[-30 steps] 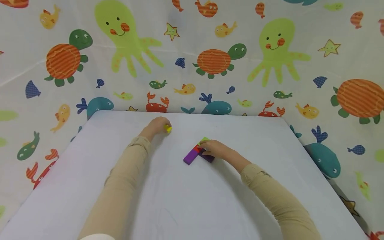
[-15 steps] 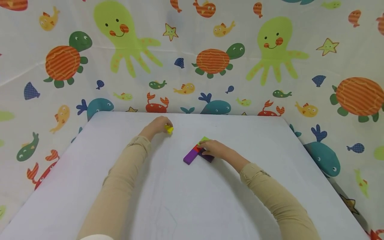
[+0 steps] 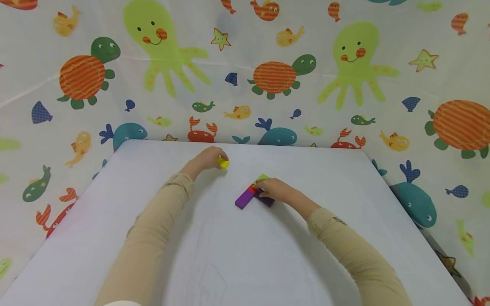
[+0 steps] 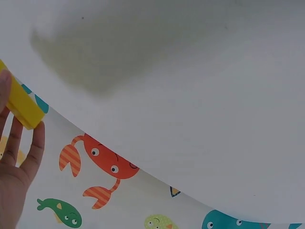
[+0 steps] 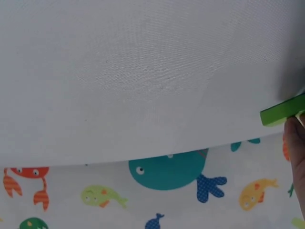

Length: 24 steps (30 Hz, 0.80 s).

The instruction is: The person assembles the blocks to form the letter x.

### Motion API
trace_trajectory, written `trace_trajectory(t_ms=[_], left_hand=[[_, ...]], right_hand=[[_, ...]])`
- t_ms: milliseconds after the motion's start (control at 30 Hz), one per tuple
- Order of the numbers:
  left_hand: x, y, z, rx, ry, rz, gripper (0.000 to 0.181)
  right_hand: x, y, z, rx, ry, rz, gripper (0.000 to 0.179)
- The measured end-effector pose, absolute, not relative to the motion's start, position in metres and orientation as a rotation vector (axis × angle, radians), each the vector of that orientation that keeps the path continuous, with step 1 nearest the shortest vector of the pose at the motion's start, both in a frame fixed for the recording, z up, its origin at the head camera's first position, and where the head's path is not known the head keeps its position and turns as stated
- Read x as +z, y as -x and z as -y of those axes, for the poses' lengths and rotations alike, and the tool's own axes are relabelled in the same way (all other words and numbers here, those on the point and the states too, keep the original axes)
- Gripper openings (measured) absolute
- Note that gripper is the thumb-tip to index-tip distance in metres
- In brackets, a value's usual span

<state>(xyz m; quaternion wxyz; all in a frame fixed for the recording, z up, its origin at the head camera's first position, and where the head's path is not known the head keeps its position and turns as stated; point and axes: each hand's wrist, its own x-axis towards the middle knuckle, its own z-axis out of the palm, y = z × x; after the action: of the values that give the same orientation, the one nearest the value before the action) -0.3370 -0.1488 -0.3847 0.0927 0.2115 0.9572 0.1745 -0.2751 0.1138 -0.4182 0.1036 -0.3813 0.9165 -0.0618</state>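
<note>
My left hand (image 3: 208,159) pinches a yellow block (image 3: 223,162) near the far side of the table. The left wrist view shows that the yellow block (image 4: 26,109) is long, held between thumb and fingers. My right hand (image 3: 278,190) curls over a small group of blocks. Among them are a purple block (image 3: 244,199), a red block (image 3: 251,188), a dark purple block (image 3: 266,200) and a light green block (image 3: 262,176). Fingers touch the green block (image 5: 281,112) in the right wrist view. The hand hides part of the group.
The blocks lie on a white table (image 3: 214,246). Its far edge meets a hanging cloth (image 3: 237,55) printed with sea animals, which also runs along both sides. A shadow falls under the left hand in the left wrist view.
My left hand has moved a little to the right with the yellow block, closer to the group. The right hand and its blocks have stayed in place.
</note>
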Motion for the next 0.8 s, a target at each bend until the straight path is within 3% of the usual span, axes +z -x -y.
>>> trace_trajectory(t_ms=[800], left_hand=[[-0.392,0.332,0.115,0.439,-0.832,-2.766,0.03]], right_hand=[[-0.416,0.272,-0.111,-0.215,1.082,-2.701,0.034]])
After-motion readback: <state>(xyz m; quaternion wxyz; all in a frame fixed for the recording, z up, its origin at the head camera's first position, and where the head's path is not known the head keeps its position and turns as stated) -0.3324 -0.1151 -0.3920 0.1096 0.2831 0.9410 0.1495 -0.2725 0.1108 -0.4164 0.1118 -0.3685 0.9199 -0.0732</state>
